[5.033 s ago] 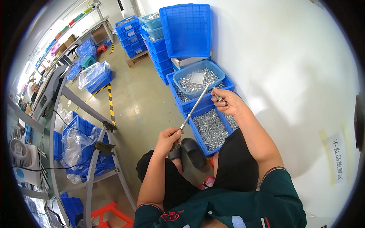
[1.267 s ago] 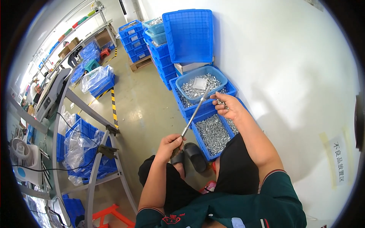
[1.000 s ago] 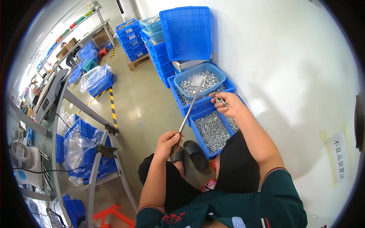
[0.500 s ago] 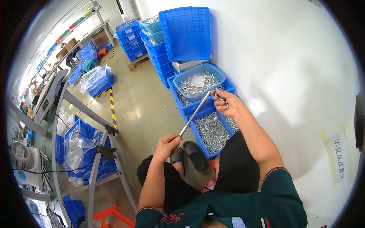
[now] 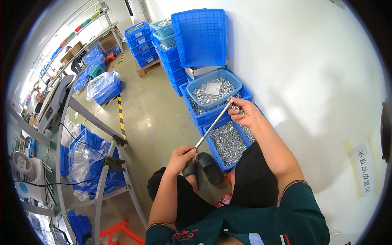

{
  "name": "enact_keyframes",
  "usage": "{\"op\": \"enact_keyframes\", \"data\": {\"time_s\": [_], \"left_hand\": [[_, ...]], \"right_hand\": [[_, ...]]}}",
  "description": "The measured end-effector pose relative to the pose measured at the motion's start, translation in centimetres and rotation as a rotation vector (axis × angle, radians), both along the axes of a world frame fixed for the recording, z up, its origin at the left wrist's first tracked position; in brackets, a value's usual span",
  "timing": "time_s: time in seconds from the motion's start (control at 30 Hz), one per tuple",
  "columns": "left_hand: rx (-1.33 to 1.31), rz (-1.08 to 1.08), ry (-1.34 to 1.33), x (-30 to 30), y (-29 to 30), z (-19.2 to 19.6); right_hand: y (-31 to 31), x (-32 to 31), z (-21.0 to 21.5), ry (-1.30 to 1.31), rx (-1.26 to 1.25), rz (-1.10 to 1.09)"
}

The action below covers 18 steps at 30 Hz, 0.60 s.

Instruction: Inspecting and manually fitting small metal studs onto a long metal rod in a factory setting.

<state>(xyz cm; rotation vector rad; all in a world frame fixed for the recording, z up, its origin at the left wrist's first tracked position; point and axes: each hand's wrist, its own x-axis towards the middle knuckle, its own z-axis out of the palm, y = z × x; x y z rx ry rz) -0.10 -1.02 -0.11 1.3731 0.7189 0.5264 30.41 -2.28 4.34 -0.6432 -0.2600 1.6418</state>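
My left hand point(image 5: 182, 156) grips the near end of a thin metal rod point(image 5: 213, 124) that slants up and to the right. At the rod's far tip, my right hand point(image 5: 243, 114) holds several small silver metal parts in its fingers. Under that hand a blue crate point(image 5: 225, 143) of small silver parts sits on the floor. Just beyond it, a light blue tub point(image 5: 214, 93) of the same parts rests on another blue crate, with a small clear bag lying on top of the parts.
Stacked blue crates point(image 5: 171, 57) and an upright blue lid point(image 5: 200, 36) line the white wall. A grey metal table frame point(image 5: 104, 163) stands to my left over bagged blue bins. Black sandals point(image 5: 206, 167) are on my feet. Yellow-black tape point(image 5: 121, 114) marks the floor.
The rod's far tip swung a little over the tub and back to my right hand. Both hands stay in nearly the same place.
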Motion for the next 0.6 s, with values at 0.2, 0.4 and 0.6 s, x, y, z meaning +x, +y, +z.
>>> {"op": "enact_keyframes", "data": {"time_s": [0.2, 0.4, 0.6], "left_hand": [[-0.023, 0.000, 0.004, -0.1, 0.1, 0.2], [-0.006, 0.009, 0.088, -0.5, 0.1, 0.3], [-0.006, 0.012, -0.003, -0.4, 0.3, -0.4]], "right_hand": [[0.2, -0.2, 0.1, -0.080, 0.017, 0.033], [-0.1, 0.0, 1.2, -0.511, -0.017, -0.005], [-0.3, -1.0, 1.3, -0.541, 0.044, -0.096]]}}
